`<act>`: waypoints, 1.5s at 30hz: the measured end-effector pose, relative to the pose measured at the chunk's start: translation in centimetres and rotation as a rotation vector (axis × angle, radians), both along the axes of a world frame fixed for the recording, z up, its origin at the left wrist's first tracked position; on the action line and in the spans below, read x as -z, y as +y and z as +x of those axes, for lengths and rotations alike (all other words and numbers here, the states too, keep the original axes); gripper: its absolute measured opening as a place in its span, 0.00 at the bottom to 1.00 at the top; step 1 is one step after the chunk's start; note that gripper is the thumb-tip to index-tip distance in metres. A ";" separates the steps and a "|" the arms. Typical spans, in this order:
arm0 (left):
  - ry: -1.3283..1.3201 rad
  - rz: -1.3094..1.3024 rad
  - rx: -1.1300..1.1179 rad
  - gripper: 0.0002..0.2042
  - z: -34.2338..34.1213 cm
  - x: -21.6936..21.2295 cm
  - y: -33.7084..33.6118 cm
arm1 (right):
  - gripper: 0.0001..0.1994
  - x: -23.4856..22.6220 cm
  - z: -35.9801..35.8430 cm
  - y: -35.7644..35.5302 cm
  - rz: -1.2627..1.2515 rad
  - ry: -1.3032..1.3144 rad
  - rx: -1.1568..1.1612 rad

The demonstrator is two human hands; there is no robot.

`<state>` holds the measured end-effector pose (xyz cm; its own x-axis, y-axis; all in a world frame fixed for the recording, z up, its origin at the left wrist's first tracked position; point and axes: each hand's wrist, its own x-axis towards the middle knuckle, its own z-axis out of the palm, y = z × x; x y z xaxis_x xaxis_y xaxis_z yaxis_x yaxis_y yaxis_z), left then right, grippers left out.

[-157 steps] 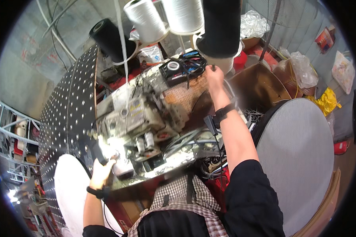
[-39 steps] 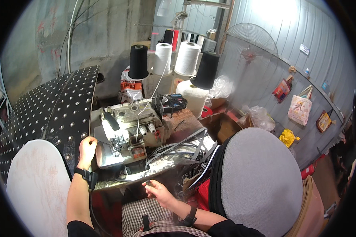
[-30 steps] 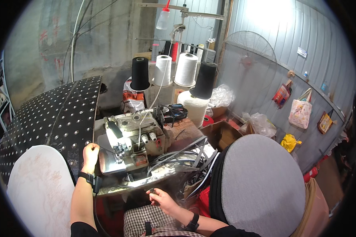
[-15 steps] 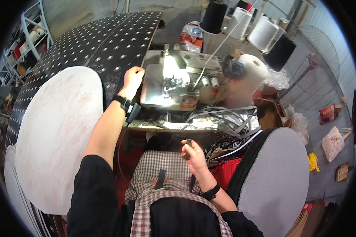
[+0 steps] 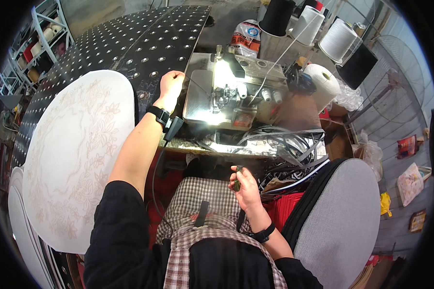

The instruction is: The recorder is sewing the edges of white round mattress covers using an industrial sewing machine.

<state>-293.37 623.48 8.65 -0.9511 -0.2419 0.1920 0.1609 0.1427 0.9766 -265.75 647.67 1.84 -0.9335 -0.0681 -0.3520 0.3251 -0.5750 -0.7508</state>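
My left hand (image 5: 170, 89) is closed beside the left edge of the sewing machine (image 5: 200, 96), its fingertips pinched together. A thin dark thread (image 5: 197, 83) seems to run from those fingertips toward the lit needle area. Low over my lap, my right hand (image 5: 248, 189) is wrapped round a small dark-green tool (image 5: 237, 178), perhaps thread snips; the fingers hide much of it. Left of my left forearm stands a large oval white mat (image 5: 79, 159) with a faint floral pattern. A stack of grey oval mats (image 5: 340, 212) with dark backs leans at my right.
Thread cones (image 5: 340, 41) stand behind the machine at the right. Grey strips (image 5: 287, 144) lie tangled at the table's front edge. A black studded table (image 5: 144, 45) extends to the far left. A black device on a cable (image 5: 173, 129) hangs near my left wrist. A fan (image 5: 395, 72) stands right.
The whole view has shifted, so the scene sits further right. Both hands keep their closed grips and nearly the same places. The white mat's floral pattern shows more sharply.
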 end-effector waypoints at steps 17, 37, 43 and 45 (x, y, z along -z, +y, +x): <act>0.020 0.149 -0.197 0.08 -1.7 0.3 -3.4 | 0.10 -0.6 -0.6 -0.6 0.027 0.062 -0.065; -0.324 0.033 0.349 0.05 25.2 -4.9 -2.6 | 0.19 -4.5 -11.5 -9.1 0.242 -0.028 -0.224; -0.304 0.061 0.307 0.05 25.6 -3.3 -2.3 | 0.18 -3.9 -11.9 -9.6 0.245 -0.053 -0.202; -0.305 0.083 0.319 0.05 25.9 -2.9 -2.1 | 0.18 -3.7 -11.9 -9.6 0.231 -0.041 -0.208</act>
<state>-267.45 621.34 11.60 -0.9907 0.0697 -0.1167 -0.1132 0.0519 0.9922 -277.65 638.08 5.56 -0.8924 -0.1703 -0.4179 0.4511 -0.3085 -0.8375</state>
